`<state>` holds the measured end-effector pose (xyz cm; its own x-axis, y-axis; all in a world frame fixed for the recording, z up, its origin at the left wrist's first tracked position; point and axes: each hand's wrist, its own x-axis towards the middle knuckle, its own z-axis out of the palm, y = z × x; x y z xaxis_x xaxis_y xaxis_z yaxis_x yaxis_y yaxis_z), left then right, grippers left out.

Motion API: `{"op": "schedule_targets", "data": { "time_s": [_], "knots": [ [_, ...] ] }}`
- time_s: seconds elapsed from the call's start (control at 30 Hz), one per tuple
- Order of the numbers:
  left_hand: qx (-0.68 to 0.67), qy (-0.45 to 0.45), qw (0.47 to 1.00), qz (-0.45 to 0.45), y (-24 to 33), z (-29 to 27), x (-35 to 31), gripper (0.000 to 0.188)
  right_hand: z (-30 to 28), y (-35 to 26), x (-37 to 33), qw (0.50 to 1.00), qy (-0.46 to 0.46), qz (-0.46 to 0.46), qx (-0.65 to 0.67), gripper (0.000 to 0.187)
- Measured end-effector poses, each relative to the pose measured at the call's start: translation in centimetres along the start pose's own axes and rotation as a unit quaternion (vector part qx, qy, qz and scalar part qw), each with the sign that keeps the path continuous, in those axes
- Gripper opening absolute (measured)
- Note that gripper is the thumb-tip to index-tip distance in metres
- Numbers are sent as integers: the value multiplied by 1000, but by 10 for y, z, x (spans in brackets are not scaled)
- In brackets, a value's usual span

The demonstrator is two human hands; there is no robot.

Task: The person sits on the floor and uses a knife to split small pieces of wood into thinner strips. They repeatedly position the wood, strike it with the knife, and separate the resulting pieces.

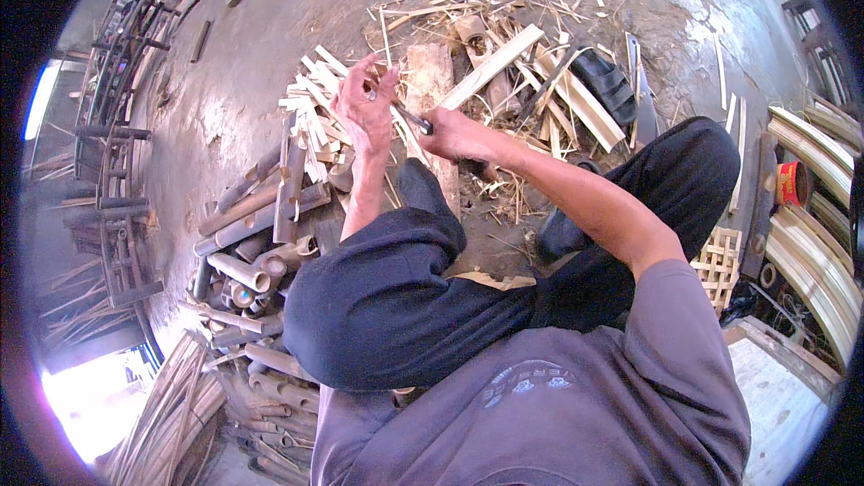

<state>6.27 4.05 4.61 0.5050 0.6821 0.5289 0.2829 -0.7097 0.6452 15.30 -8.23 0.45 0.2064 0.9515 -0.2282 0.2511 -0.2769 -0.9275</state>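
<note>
Thin strip (385, 39): pale, slender, nearly straight. Sits just off the left edge of the plank (430, 76), toward its far end; pinched in curled fingers of the left hand (364, 115). Small knife (413, 117): dark, angled toward the strip, contact not certain; gripped in the closed right hand (447, 133). Plank: worn, pale brown, laid lengthwise on the floor (270, 54). Floor: grey, blotched with lighter patches; carries shavings (441, 11) past the plank's far end. Left of plank: split pieces (309, 117), then piled bamboo tubes (238, 272). Right of plank: broad slats (589, 112). Along room's left side: dark rack (115, 171). Toward right side: red tin (789, 184), woven lattice (718, 261), long bowed slats (814, 274).
</note>
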Motion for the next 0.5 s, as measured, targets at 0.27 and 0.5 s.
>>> {"op": "schedule_targets", "data": {
  "time_s": [0.27, 0.5],
  "knots": [
    [-164, 7, 980, -116, -26, 25, 8, 44, 8, 18, 17, 966, 132, -119, -190, 21],
    [-140, -9, 981, -133, -20, 13, 9, 41, 34, 36, 19, 981, 103, -87, -142, 25]
  ]
}}
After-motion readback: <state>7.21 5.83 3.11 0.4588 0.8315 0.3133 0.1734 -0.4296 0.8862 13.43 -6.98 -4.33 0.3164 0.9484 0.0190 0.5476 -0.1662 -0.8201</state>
